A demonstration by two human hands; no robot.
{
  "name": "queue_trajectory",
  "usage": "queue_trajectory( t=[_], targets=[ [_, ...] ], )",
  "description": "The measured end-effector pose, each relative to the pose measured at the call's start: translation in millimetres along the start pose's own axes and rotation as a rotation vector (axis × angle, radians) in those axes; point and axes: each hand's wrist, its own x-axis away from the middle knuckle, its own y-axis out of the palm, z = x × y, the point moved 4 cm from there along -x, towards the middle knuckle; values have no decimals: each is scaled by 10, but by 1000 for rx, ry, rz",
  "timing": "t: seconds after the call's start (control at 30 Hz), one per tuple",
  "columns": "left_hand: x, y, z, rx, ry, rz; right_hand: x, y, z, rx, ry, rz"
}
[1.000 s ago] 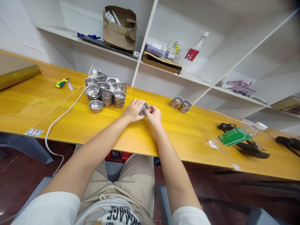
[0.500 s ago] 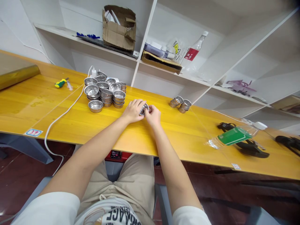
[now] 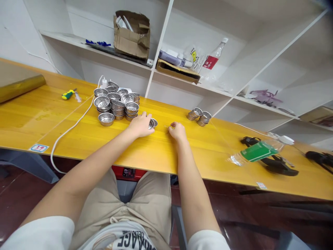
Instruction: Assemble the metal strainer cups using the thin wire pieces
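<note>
Strainer cup (image 3: 153, 123) – small, round, shiny steel, perforated, lying tipped on its side – sits on the table (image 3: 197, 152) under the left hand (image 3: 142, 125), whose fingers close over its rim; right hand (image 3: 177, 131) is just beside it, apart, curled, fingertips pinched on what looks like a thin wire piece (image 3: 166, 127), too small to be sure; step in hand reads as fitting work on one cup, both hands low on the table; the next move calls for a steady cup and a fine pinch – slippery metal, could roll; stacked cups (image 3: 117, 104) lie near on the left, a smaller group (image 3: 199, 116) to the right; screwdriver (image 3: 68, 93) and white cable (image 3: 75, 126) well apart.
</note>
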Motion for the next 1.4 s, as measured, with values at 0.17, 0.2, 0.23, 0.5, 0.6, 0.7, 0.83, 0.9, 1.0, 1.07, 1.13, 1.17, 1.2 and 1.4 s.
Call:
queue_trajectory(
  t=[0.17, 0.2, 0.23, 0.5, 0.6, 0.7, 0.83, 0.9, 1.0, 1.07, 1.13, 1.17, 1.2, 1.4],
  targets=[
    [482, -172, -313, -162, 59, -113, -10, 74, 4, 62, 146, -89],
    [564, -202, -401, -192, 67, -118, -13, 74, -10, 72, 165, -99],
    [635, -229, -493, -213, 54, -127, -16, 71, -26, 87, 181, -108],
    [830, -775, -960, -235, -66, -116, 40, 97, -172, 180, 201, -189],
    [805, -1104, -1202, -271, -170, -72, 63, 82, -186, 135, 200, -138],
    [772, -1237, -1423, -330, -249, -40, 73, 32, -196, 55, 206, -37],
    [723, -1064, -1535, -304, -236, 9, 82, -5, -235, -13, 154, 41],
    [697, -924, -1555, -287, -243, 11, 84, -4, -247, -25, 132, 50],
    [668, -765, -1544, -274, -203, -7, 78, -1, -260, -32, 93, 61],
    [671, -719, -1521, -272, -167, -17, 72, -4, -268, -37, 61, 71],
    [691, -708, -1500, -264, -148, -24, 67, -8, -273, -41, 40, 75],
    [704, -711, -1494, -258, -144, -25, 66, -8, -275, -41, 32, 74],
    [716, -715, -1491, -253, -140, -27, 65, -8, -276, -40, 27, 75],
    [736, -708, -1547, -257, -95, -83, 63, 10, -277, -50, 5, 78]
  ],
)
